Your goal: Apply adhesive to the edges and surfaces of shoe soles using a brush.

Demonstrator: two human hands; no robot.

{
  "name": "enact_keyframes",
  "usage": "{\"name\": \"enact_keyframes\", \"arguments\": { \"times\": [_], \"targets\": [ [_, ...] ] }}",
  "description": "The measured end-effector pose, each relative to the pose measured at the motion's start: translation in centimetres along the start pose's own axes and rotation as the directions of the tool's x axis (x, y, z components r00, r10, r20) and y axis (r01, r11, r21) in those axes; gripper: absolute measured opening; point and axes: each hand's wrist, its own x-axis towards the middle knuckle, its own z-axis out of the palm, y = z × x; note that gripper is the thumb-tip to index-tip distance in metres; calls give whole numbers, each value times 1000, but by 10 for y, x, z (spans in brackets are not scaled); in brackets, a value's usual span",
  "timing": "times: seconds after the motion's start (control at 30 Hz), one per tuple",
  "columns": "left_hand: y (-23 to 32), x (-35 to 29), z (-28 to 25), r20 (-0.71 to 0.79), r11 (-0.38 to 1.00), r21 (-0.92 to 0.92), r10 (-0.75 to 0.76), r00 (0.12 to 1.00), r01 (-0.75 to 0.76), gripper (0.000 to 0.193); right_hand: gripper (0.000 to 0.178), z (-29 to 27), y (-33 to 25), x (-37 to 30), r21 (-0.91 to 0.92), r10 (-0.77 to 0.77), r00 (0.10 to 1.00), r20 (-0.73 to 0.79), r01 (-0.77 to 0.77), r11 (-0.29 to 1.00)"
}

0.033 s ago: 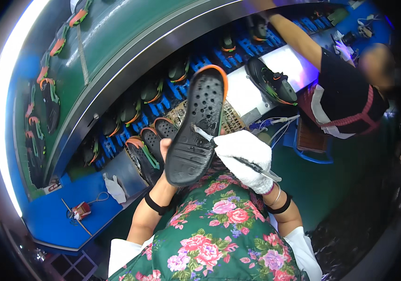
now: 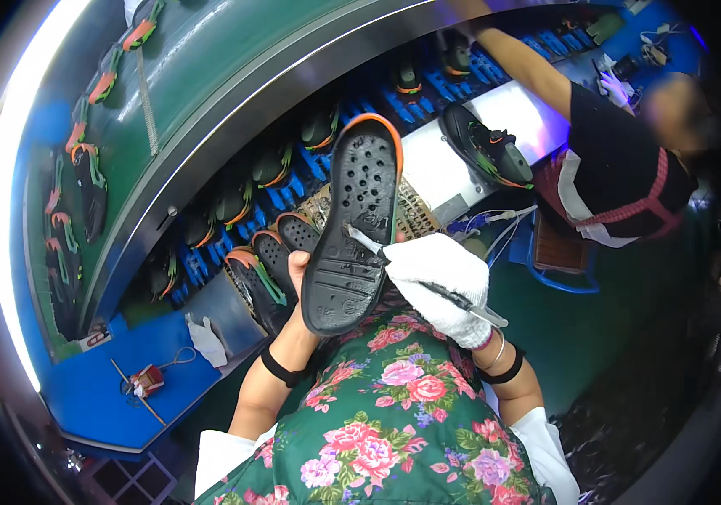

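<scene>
My bare left hand (image 2: 297, 268) grips a black shoe sole (image 2: 354, 219) from its left edge, its inner face turned up. The sole has an orange rim at the far end, a patch of round holes there, and shallow grooves toward the near end. It looks wet and glossy. In a white knit glove, my right hand (image 2: 438, 284) is closed round a thin brush (image 2: 367, 241). The pale bristles touch the middle of the sole. Most of my left fingers are hidden beneath it.
Several soles (image 2: 270, 252) lie just left of my left hand. Beyond them, shoes (image 2: 323, 130) sit on a line with blue holders. One dark shoe (image 2: 491, 151) rests on a white surface. At right a co-worker (image 2: 613, 160) reaches toward the line. A blue table (image 2: 91, 379) stands at lower left.
The sole has turned slightly, its far end shifting a little left. The brush tip stays near its middle. The co-worker's arm has moved slightly left.
</scene>
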Motion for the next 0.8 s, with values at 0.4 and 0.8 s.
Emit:
{"name": "enact_keyframes", "arguments": {
  "times": [0.4, 0.8],
  "targets": [
    [-40, 35, 27, -193, 998, 64, 30, 981, -18, 84, 31, -18, -15, 36, -237, -189, 982, -5, 182, 954],
    [-44, 26, 8, 122, 971, -201, -104, 987, 127, 84, 24, -7, -21, 40, -107, -191, 981, 38, 194, 975]
  ]
}}
